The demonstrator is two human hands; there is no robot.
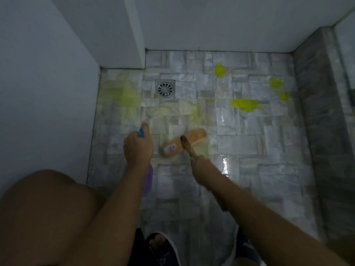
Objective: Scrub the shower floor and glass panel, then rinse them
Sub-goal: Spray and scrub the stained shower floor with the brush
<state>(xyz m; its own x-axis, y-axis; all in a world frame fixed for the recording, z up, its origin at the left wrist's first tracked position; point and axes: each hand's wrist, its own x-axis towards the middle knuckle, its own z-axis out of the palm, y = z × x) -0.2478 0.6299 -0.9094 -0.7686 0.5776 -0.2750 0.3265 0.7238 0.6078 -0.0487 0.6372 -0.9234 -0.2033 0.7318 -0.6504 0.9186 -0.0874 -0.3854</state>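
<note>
**Grey stone tile under the brush, cleaner waiting at the far side**

Grey patchwork tile makes up the shower floor [249, 143], wet and shining near the middle, and it fills the space between plain white walls [230, 22]. A dark stone-faced kerb [315, 104] runs along the right. The pane above it at the far right may be the glass panel, though I cannot tell for sure.

Yellow-green cleaner [244, 105] sits in thick blobs toward the back right. On the left it is only a pale smear [123, 95], which suggests that side has been worked and the right has not.

The wooden scrub brush [184, 142] lies bristles-down on the tile in front of the crouching person, angled across the floor. The right hand [199, 166] is wrapped round its handle, low and close, likely to put weight into the stroke.

The left hand [137, 148] grips the neck of a purple spray bottle [148, 179], one finger out along the blue nozzle [140, 133], which points at the floor. Holding it there keeps more cleaner ready without setting the brush down.

The square metal drain [165, 88] sits just beyond both hands.
</note>
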